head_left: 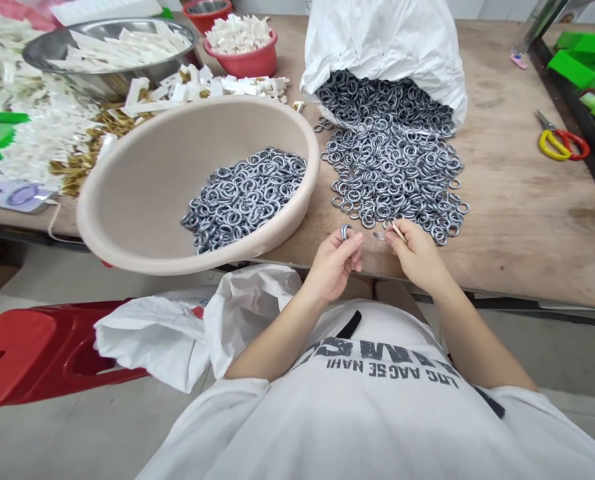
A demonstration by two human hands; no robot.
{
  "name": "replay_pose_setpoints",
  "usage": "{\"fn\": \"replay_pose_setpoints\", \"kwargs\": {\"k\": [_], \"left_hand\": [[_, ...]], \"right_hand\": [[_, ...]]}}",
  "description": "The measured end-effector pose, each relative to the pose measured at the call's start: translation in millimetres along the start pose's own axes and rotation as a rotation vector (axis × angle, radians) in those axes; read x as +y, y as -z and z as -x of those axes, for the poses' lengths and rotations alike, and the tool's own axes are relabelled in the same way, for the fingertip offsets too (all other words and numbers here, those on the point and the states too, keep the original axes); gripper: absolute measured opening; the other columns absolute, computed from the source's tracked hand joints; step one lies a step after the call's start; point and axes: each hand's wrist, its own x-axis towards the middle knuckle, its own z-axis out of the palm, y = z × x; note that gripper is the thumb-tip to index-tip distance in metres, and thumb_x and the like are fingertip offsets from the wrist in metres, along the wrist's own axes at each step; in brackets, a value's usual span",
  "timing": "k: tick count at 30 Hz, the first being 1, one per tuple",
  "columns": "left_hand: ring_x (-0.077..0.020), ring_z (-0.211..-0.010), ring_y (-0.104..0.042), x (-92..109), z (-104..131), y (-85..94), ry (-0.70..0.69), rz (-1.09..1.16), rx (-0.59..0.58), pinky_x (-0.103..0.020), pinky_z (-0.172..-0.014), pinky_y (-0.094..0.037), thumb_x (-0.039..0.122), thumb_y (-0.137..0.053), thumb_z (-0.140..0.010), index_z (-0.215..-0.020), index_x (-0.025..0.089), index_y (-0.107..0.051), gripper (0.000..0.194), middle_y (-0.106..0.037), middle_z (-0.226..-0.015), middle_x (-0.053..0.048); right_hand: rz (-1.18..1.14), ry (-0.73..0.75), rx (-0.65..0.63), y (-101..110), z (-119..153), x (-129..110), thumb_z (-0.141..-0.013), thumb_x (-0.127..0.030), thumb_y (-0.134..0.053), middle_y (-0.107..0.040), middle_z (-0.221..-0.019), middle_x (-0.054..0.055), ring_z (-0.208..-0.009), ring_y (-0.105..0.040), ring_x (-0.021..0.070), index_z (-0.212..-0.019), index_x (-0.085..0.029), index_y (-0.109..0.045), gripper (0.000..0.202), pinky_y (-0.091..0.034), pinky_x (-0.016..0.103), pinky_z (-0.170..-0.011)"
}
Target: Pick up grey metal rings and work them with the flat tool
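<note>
My left hand (336,261) is closed at the table's front edge, with grey rings (346,231) at its index finger. Just to its right, my right hand (413,250) pinches a thin pale stick (400,231). A small, blurred ring (379,235) is by its fingertips, between the hands. Beyond them a pile of grey rings (392,173) spreads over the table from the mouth of a white sack (382,40). On the left stands a large beige basin (137,180) with more grey rings (250,197) inside.
Scissors (562,143) lie on the table (517,220) at the right, near green bins (584,60). A steel bowl (112,50), a red bowl (244,60) and loose white parts (32,133) are at the back left. A red stool (22,353) stands below on the left.
</note>
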Motion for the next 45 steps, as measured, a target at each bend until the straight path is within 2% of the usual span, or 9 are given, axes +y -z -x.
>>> {"fn": "replay_pose_setpoints", "kwargs": {"k": [3,6,9,13,21,26,30,36,45], "left_hand": [[-0.0049,-0.050,-0.039,-11,-4,-4.4,-0.150,-0.206,-0.004,-0.019,-0.047,-0.035,0.047,-0.075,-0.082,-0.085,0.019,-0.053,0.036,-0.045,-0.066,0.007],[-0.0066,-0.055,-0.041,-16,-4,-6.3,-0.228,-0.401,-0.065,-0.021,-0.052,-0.036,0.057,-0.065,-0.087,-0.084,0.017,-0.057,0.041,-0.049,-0.068,0.005],[-0.0078,-0.060,-0.042,-16,-2,-7.9,-0.267,-0.481,-0.094,-0.022,-0.057,-0.037,0.059,-0.059,-0.090,-0.080,0.016,-0.058,0.044,-0.052,-0.069,0.002],[-0.0067,-0.057,-0.040,-19,-1,-12.2,-0.250,-0.420,-0.111,-0.022,-0.054,-0.035,0.060,-0.058,-0.091,-0.079,0.016,-0.058,0.046,-0.052,-0.070,0.002],[-0.0055,-0.043,-0.035,-27,3,-24.7,-0.056,-0.157,-0.108,-0.020,-0.041,-0.030,0.061,-0.064,-0.086,-0.075,0.018,-0.051,0.046,-0.040,-0.056,0.007],[-0.0041,-0.042,-0.037,-24,9,-32.3,0.020,-0.087,-0.098,-0.018,-0.039,-0.028,0.057,-0.069,-0.083,-0.072,0.017,-0.050,0.045,-0.046,-0.060,0.006],[-0.0028,-0.041,-0.035,-19,11,-34.5,0.089,0.003,-0.081,-0.018,-0.040,-0.024,0.056,-0.069,-0.083,-0.070,0.017,-0.046,0.047,-0.043,-0.060,0.006],[-0.0032,-0.039,-0.034,-15,12,-37.5,0.075,0.045,0.026,-0.017,-0.039,-0.024,0.055,-0.073,-0.079,-0.071,0.018,-0.046,0.047,-0.040,-0.054,0.008],[-0.0035,-0.039,-0.034,-17,13,-38.6,0.081,0.036,0.068,-0.017,-0.038,-0.024,0.055,-0.073,-0.080,-0.075,0.018,-0.050,0.044,-0.041,-0.052,0.009]], "right_hand": [[-0.267,-0.059,-0.083,4,8,-7,-0.101,-0.038,-0.047,-0.050,-0.071,-0.002,-0.065,-0.048,0.0154,-0.088,-0.022,-0.054,0.021,-0.038,0.028,-0.062],[-0.386,-0.070,-0.081,4,13,-16,-0.099,-0.038,-0.052,-0.050,-0.073,-0.002,-0.067,-0.046,0.0137,-0.085,-0.021,-0.055,0.022,-0.037,0.027,-0.062],[-0.558,-0.067,-0.038,-2,16,-23,-0.097,-0.037,-0.057,-0.056,-0.078,-0.002,-0.071,-0.050,0.0134,-0.088,-0.021,-0.058,0.019,-0.041,0.027,-0.066],[-0.673,-0.045,0.131,-10,18,-25,-0.094,-0.037,-0.064,-0.062,-0.082,-0.001,-0.076,-0.056,0.0144,-0.093,-0.022,-0.064,0.015,-0.046,0.028,-0.073],[-0.375,0.127,0.254,-7,29,-23,-0.084,-0.038,-0.077,-0.067,-0.094,0.002,-0.089,-0.061,0.0198,-0.100,-0.025,-0.070,0.022,-0.048,0.034,-0.083],[-0.438,0.084,0.221,-7,29,-16,-0.092,-0.045,-0.066,-0.068,-0.092,0.003,-0.086,-0.064,0.0200,-0.100,-0.024,-0.070,0.023,-0.050,0.035,-0.082],[-0.391,0.088,0.251,-7,31,-10,-0.095,-0.050,-0.060,-0.068,-0.098,0.005,-0.090,-0.064,0.0207,-0.107,-0.022,-0.066,0.031,-0.050,0.035,-0.081],[-0.035,0.243,0.131,-3,40,-18,-0.099,-0.047,-0.054,-0.063,-0.079,0.003,-0.075,-0.058,0.0173,-0.086,-0.021,-0.063,0.030,-0.040,0.030,-0.068],[0.176,0.249,0.140,-3,40,-20,-0.099,-0.048,-0.054,-0.059,-0.075,0.001,-0.071,-0.055,0.0154,-0.076,-0.021,-0.059,0.036,-0.035,0.029,-0.064]]}}
